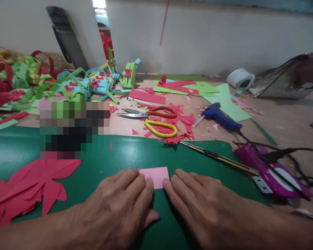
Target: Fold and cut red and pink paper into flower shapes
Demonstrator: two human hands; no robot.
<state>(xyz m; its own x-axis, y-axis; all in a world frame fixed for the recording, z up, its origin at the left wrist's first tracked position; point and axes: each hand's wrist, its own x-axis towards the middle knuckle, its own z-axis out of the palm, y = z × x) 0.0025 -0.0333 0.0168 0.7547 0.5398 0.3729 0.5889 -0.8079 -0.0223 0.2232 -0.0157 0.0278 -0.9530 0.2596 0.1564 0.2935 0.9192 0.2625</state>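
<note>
A small folded piece of pink paper [158, 176] lies on the green mat [114, 147] between my hands. My left hand [122, 201] covers its left end, with bent fingertips pressing it against the mat and the thumb tucked lower. At the lower right corner, my right hand [200, 198] holds the paper under its front fingertip; its other fingers lie close together and its thumb is hidden. Left of my left hand is a pile of dark pink petal-shaped paper cutouts [48, 184].
Scissors [156, 119] lie behind the mat among red scraps. A box cutter [219, 157] rests across the mat's right side. Beyond are a blue glue gun [220, 116] and a purple power strip [273, 173] with cables. Paper baskets [96, 83] crowd the back left.
</note>
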